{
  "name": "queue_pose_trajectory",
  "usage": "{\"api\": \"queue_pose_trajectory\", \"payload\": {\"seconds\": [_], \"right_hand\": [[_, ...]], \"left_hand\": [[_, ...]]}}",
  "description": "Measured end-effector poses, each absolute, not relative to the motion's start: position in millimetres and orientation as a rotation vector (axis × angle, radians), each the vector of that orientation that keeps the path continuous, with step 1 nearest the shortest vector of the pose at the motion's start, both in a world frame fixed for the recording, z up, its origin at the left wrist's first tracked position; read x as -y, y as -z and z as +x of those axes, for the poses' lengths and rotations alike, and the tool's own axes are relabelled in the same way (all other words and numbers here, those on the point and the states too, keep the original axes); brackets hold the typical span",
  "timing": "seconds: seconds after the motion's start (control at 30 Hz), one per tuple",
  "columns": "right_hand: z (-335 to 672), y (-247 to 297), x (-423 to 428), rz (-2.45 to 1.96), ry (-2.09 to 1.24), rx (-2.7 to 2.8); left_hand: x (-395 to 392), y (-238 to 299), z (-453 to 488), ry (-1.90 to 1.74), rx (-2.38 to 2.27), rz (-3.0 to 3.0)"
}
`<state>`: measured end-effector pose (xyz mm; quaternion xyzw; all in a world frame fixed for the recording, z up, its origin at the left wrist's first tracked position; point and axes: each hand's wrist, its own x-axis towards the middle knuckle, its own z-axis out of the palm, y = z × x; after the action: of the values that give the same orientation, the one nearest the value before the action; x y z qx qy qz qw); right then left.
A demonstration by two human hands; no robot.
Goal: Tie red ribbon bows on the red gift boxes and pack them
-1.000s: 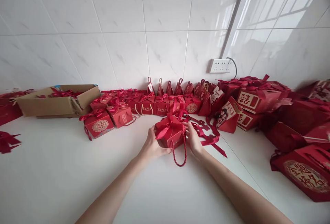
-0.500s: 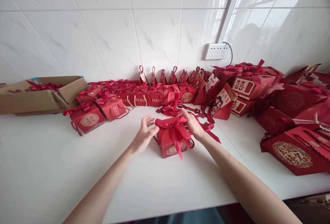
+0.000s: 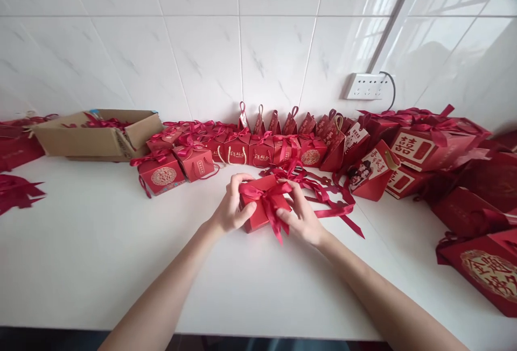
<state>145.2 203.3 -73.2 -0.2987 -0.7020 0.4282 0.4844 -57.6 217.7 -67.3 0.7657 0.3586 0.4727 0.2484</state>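
Observation:
A red gift box (image 3: 253, 223) with a red ribbon bow (image 3: 267, 197) on top sits in front of me, between my hands. My left hand (image 3: 231, 208) grips its left side, fingers curled over the far left corner and thumb on the near face. On the opposite side, my right hand (image 3: 304, 218) holds the box, with the thumb on the bow's hanging tail and the fingers at the bow's right loop. Just behind the right hand lie loose red ribbons (image 3: 335, 211) in a tangle. The box's right face is hidden by my hand.
Rows of red gift boxes (image 3: 237, 147) line the tiled wall. An open cardboard box (image 3: 92, 144) stands at the back left, near more ribbon (image 3: 18, 192). Larger red boxes (image 3: 416, 149) are stacked on the right of the white table (image 3: 242, 286). A power strip (image 3: 365, 87) hangs on the wall.
My left hand has closed onto the box's left side, and my right thumb has come round to its front. The view has swung left, showing more ribbon and boxes there.

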Motion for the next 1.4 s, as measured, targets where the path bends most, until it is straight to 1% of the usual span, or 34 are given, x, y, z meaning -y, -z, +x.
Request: {"api": "queue_pose_trajectory", "payload": {"seconds": [0.13, 0.2, 0.3, 0.4, 0.6, 0.8, 0.9, 1.0, 1.07, 1.23, 1.4], "right_hand": [[142, 73, -200, -0.711, -0.789, 1.800], [142, 76, -203, -0.713, -0.710, 1.838], [143, 82, -207, -0.745, -0.795, 1.910], [140, 85, -207, -0.805, -0.860, 1.922], [136, 83, -208, -0.885, -0.742, 1.721], [141, 78, -208, -0.850, -0.727, 1.765], [143, 76, -207, -0.814, -0.707, 1.808], [143, 75, -209, -0.892, -0.683, 1.779], [143, 75, -211, -0.929, -0.740, 1.721], [142, 72, -214, -0.912, -1.066, 1.425], [142, 72, -215, -0.861, -1.184, 1.334]], "left_hand": [[-215, 65, -58, -1.403, -0.934, 2.203], [-217, 67, -59, -1.404, -1.009, 2.182], [-222, 73, -60, -1.375, -1.133, 2.011], [-225, 74, -59, -1.347, -1.103, 1.915], [-223, 68, -58, -1.285, -1.015, 1.767], [-221, 65, -57, -1.201, -0.824, 1.695], [-218, 64, -54, -1.168, -0.866, 1.679], [-217, 66, -50, -1.172, -1.000, 1.654], [-218, 68, -47, -1.199, -1.077, 1.664], [-221, 71, -46, -1.239, -1.151, 1.719], [-220, 64, -48, -1.256, -1.180, 1.695]]}}
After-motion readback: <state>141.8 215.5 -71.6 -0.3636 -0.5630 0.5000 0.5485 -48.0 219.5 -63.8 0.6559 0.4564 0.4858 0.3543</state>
